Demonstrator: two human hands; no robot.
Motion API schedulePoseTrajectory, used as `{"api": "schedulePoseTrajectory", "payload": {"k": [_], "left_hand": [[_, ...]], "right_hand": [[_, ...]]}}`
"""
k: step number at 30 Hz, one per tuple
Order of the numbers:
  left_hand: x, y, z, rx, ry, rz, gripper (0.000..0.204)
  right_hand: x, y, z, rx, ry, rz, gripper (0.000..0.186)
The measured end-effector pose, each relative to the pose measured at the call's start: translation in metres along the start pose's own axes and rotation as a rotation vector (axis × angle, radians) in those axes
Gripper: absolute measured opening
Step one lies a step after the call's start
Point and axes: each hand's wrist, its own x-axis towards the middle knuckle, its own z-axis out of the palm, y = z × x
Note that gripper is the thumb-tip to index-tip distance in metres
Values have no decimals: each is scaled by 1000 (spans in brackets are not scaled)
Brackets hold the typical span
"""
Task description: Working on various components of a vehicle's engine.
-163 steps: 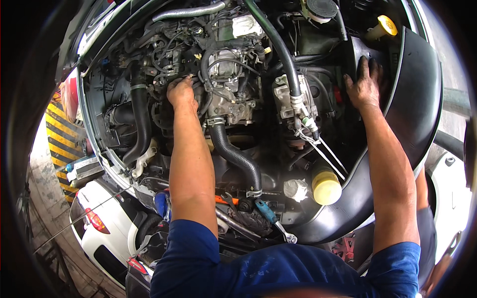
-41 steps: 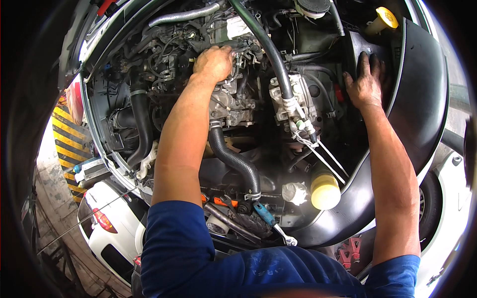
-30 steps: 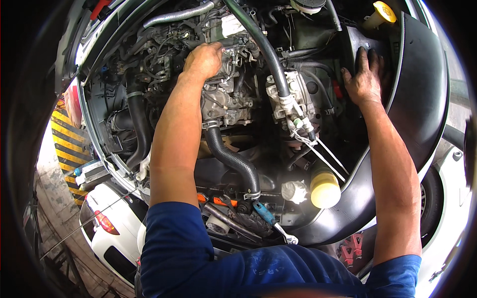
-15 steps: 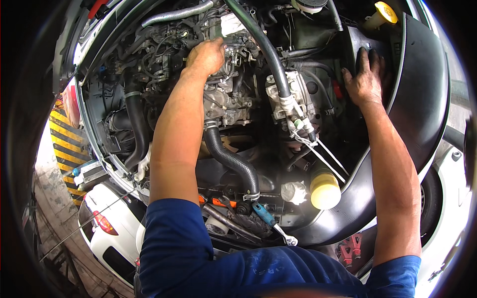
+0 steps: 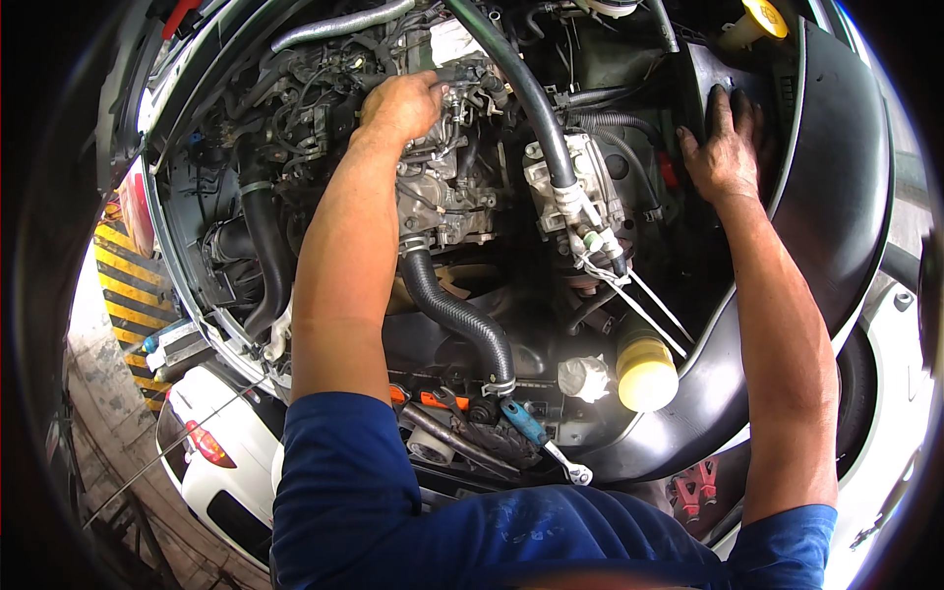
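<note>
My left hand [image 5: 401, 103] reaches into the engine bay, at the upper part of the engine [image 5: 433, 202]. Its fingers are curled closed at a short dark hose-like part [image 5: 460, 73], but whatever lies inside the grip is hidden by the hand. A white cloth or paper [image 5: 457, 39] lies just beyond it. My right hand [image 5: 726, 162], its fingertips blackened, rests open with spread fingers on the dark inner panel beside the fender cover [image 5: 836, 177]. A yellow-capped filler [image 5: 762, 20] stands beyond that hand.
A thick black hose [image 5: 526, 93] arches over the engine to a pale metal unit tied with white cord. Along the front lie a blue-handled ratchet [image 5: 526, 423], a wrench [image 5: 452, 398], a crumpled white wad [image 5: 584, 379] and a yellow-topped container [image 5: 647, 376]. A ribbed hose [image 5: 457, 315] runs forward.
My left hand has shifted slightly left and nearer, exposing more of the dark hose-like part beside its fingers. My right hand stays in place on the panel.
</note>
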Motion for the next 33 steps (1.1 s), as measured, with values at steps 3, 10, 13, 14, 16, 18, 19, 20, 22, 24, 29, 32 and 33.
{"api": "schedulePoseTrajectory", "payload": {"k": [3,10,13,14,16,18,19,20,22,24,29,32,33], "left_hand": [[1,0,2,-3,21,3,39],[2,-1,-2,-11,-36,9,39],[5,-1,-1,-23,-19,-10,38],[5,-3,-2,-35,-30,9,38],[6,-5,-1,-45,-41,28,37],[6,-7,2,-62,-15,21,37],[6,-6,2,-62,-16,23,37],[5,-6,1,-80,-28,17,37],[5,-4,1,-97,-40,11,37],[5,-2,2,-105,-9,-20,36],[2,14,-6,-42,-31,-74,38],[5,19,-7,-21,-41,-69,39],[7,21,-7,-7,-66,-61,38]], "right_hand": [[0,2,0,11,-14,1,80],[1,2,1,-17,6,-9,81],[1,2,1,27,14,-8,81],[1,3,1,25,13,-7,81],[1,2,2,-10,6,-6,81],[1,2,3,1,9,-7,81],[1,3,4,9,12,-9,81],[0,3,4,9,11,-8,81],[0,3,5,31,14,-6,81],[0,4,4,20,15,-9,81],[1,5,3,-21,-18,-10,78],[2,3,3,-26,-22,-5,78],[2,3,2,-32,-18,-9,79]]}}
